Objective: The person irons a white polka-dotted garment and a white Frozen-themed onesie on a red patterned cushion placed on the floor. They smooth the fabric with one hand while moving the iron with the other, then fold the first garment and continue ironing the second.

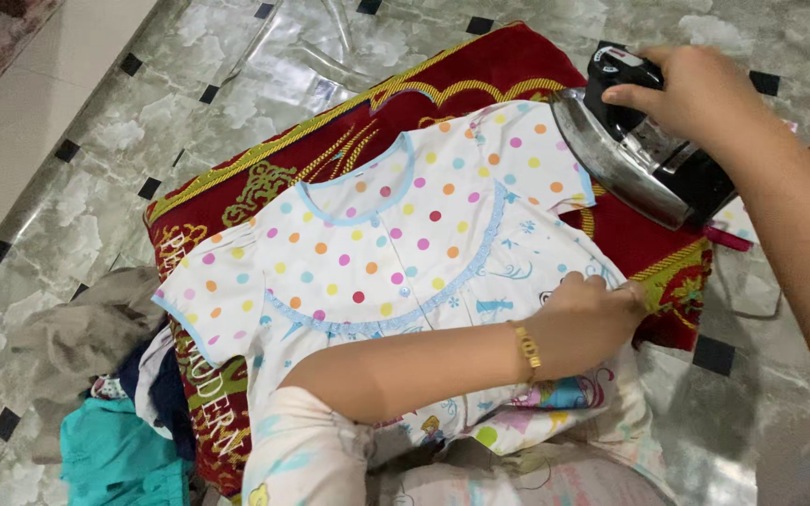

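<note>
Spreading across a red and gold patterned mat [330, 141] on the marble floor [96, 141], a white polka-dotted child's dress [396, 244] is pressed flat under the closed left hand [592, 314]. A black and silver electric iron [635, 150] is gripped by the right hand [696, 89], tilted at the dress's sleeve.

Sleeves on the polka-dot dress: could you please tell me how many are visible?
2: one sleeve lies at the left over the red mat; the other sleeve lies at upper right, beside the iron held by the right hand.

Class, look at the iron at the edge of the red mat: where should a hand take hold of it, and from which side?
Grip the iron by its black handle, from above, as the right hand does. The shiny soleplate faces out toward the dress and is probably hot, so the handle, on the far side from the plate, is the safest hold.
</note>
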